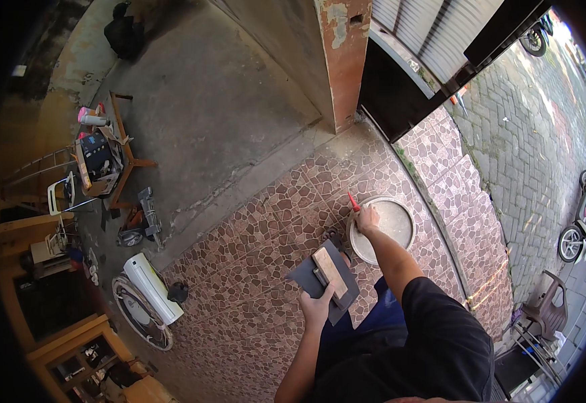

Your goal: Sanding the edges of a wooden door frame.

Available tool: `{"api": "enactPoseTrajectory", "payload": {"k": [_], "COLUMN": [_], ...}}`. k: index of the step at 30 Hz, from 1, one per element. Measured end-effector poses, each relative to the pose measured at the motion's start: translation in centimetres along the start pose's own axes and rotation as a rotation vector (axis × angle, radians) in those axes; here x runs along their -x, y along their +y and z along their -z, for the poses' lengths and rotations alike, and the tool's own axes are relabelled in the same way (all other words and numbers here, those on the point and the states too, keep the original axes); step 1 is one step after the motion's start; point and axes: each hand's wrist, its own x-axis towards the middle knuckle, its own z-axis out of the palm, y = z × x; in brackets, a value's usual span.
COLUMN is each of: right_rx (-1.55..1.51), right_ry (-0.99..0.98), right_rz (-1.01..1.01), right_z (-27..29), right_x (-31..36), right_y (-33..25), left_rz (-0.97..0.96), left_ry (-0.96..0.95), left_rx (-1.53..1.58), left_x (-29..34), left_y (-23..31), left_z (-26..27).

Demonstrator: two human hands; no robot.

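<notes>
Left hand (316, 309): thumb and fingers closed on the near end of a wooden block (332, 267), which extends ahead of the grip.
Dark sheet (300, 276): flat under the block, spreading to either side of the left grip.
Right hand (367, 219): curled round a tool with a red end (353, 200) projecting ahead; remainder hidden.
Round tub (412, 218): below the right grip, right of the left; contact with the hand cannot be determined.
Tiled floor (253, 289): beneath both grips.

Dark sheet (302, 275) under tan board (331, 264), red tool (353, 200) at round tub (400, 225)
</notes>
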Motion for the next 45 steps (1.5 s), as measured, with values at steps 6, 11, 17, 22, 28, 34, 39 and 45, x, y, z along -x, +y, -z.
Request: {"api": "enactPoseTrajectory", "payload": {"k": [6, 11, 17, 22, 28, 34, 39, 45], "right_rx": [-0.061, -0.104, -0.1, -0.195, -0.21, -0.452, -0.596, -0.683], "right_ry": [0.103, 0.056, 0.033, 0.106, 0.198, 0.353, 0.425, 0.499], "right_rz": [0.059, 0.071, 0.137, 0.115, 0.002, -0.027, 0.005, 0.012], "right_z": [0.3, 0.1, -0.6, -1.1, -2.1, -1.3, -2.1, -1.4], "right_x": [-0.8, -2.4, -1.3, -1.9, -1.4, 7.6, 12.4, 14.1], "right_y": [1.9, 2.7, 2.9, 1.3, 3.0, 5.1, 8.8, 11.1], "left_rz": [0.005, 0.009, -0.007, -0.031, 0.049, -0.009, -0.086, -0.082], "left_ry": [-0.054, -0.117, -0.165, -0.202, -0.213, -0.288, -0.308, -0.333], "left_rx": [-0.066, -0.095, -0.16, -0.195, -0.13, -0.26, -0.255, -0.233], "left_x": [-0.3, -0.4, -0.4, -0.8, -0.8, -0.9, -0.8, 0.7], "left_y": [-0.2, -1.0, -0.1, 0.1, -1.0, -0.6, -1.7, -2.7], "left_z": [-1.5, -3.1, -4.2, -4.1, -3.7, -1.7, -2.0, -4.3]}}
